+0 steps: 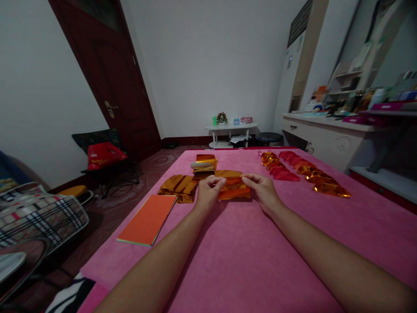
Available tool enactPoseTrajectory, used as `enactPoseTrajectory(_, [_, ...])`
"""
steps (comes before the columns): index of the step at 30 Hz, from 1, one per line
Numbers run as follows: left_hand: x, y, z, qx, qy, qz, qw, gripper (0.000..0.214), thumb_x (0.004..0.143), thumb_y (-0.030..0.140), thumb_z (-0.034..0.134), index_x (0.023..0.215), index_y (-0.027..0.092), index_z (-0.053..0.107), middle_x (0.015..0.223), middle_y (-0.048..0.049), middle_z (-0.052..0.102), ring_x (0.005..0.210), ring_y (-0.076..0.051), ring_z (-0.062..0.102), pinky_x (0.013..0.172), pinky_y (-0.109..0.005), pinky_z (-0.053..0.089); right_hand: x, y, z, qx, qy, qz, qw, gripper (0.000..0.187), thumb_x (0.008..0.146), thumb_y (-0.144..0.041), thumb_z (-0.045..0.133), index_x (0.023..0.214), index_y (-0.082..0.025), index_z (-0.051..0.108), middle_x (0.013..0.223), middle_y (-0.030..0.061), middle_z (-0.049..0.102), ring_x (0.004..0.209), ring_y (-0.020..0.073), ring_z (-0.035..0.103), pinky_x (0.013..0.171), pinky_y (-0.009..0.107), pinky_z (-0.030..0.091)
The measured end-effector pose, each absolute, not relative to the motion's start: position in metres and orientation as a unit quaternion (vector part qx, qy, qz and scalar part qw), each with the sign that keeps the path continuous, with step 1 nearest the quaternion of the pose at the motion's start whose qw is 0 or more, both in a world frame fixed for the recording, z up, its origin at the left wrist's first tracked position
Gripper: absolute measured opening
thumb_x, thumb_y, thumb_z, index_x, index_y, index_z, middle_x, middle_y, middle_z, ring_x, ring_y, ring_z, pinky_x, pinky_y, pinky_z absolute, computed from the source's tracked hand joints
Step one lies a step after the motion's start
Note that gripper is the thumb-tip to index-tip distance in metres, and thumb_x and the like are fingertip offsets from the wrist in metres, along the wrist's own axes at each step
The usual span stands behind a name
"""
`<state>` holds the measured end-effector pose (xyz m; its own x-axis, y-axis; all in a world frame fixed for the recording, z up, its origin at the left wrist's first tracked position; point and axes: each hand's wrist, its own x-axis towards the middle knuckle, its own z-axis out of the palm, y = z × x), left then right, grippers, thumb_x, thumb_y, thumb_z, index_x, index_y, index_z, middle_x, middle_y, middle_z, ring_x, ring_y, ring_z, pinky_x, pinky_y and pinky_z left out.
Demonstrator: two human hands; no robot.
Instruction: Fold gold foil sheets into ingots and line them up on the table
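Observation:
Between my two hands a sheet of shiny gold-orange foil paper (235,189) is held up by its upper corners, just above the pink cloth. My left hand (209,191) pinches its left corner between thumb and fingers. At the right corner, my right hand (260,188) pinches in the same way. Behind and left of the sheet lie gold foil pieces (178,186), flat and overlapping. Farther back is a stack of gold foil (206,160) with a grey rounded object (200,165) on top. A pad of orange paper (148,219) rests left of my left hand.
Rows of folded red and gold foil pieces (312,171) lie at the table's back right. The pink cloth (254,261) covers the table. A chair with a red bag (106,155) stands left, a cluttered dresser (325,130) right.

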<state>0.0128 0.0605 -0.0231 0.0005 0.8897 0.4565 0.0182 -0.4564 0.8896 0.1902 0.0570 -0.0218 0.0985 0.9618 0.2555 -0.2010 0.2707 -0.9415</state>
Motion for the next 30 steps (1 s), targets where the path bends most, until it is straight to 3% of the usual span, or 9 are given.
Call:
enactPoseTrajectory(7, [0.0146, 0.0617, -0.0218, 0.574, 0.369, 0.638, 0.356, 0.017, 0.068, 0.022, 0.07, 0.083, 0.014, 0.071, 0.083, -0.0059, 0.07, 0.075, -0.016, 0.063, 0.074, -0.027, 0.048, 0.1889, 0.0561, -0.0209, -0.388, -0.469, 0.444, 0.657, 0.033, 0.054, -0.03, 0.081, 0.078, -0.017, 0.062, 0.068, -0.0014, 0.065, 0.06, 0.0125, 0.06, 0.058, 0.023, 0.048])
enactPoseTrajectory(15, [0.013, 0.0643, -0.0253, 0.567, 0.369, 0.633, 0.377, 0.022, 0.066, 0.022, 0.071, 0.087, 0.014, 0.071, 0.085, -0.0069, 0.071, 0.076, -0.016, 0.064, 0.076, -0.029, 0.049, 0.1889, 0.0541, -0.0192, -0.377, -0.465, 0.459, 0.656, 0.041, 0.056, -0.028, 0.079, 0.093, -0.018, 0.064, 0.081, 0.0021, 0.068, 0.071, 0.0172, 0.064, 0.065, 0.029, 0.052])
enactPoseTrajectory(30, [0.0133, 0.0623, -0.0234, 0.564, 0.39, 0.629, 0.366, 0.018, 0.064, 0.022, 0.072, 0.08, 0.013, 0.071, 0.077, -0.0059, 0.07, 0.068, -0.015, 0.062, 0.069, -0.027, 0.049, 0.1874, 0.0533, -0.0192, -0.386, -0.466, 0.428, 0.672, 0.028, 0.055, -0.03, 0.079, 0.078, -0.017, 0.07, 0.074, 0.0012, 0.067, 0.066, 0.0152, 0.061, 0.064, 0.028, 0.049])
